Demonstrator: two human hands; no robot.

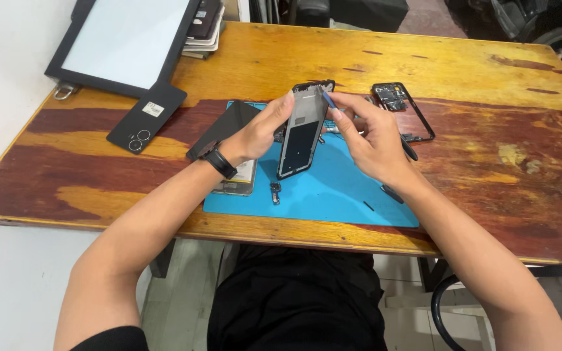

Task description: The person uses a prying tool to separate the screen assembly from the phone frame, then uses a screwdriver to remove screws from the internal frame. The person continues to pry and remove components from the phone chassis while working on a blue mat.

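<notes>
Over the blue rectangular work mat (333, 188) at the near edge of the worn wooden table (489, 84): left hand (263, 130) clamped on the tilted black rectangular phone frame (302, 130), right hand (372, 140) pinching a thin blue pry tool (328, 99) against its top edge. Farther right, an open black phone midframe (403, 107); toward the left edge, a black back cover (146, 117).

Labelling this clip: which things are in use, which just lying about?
In use: phone frame held by left hand; blue pry tool in right hand; blue mat.
Lying about: back cover, second frame, white board.
</notes>
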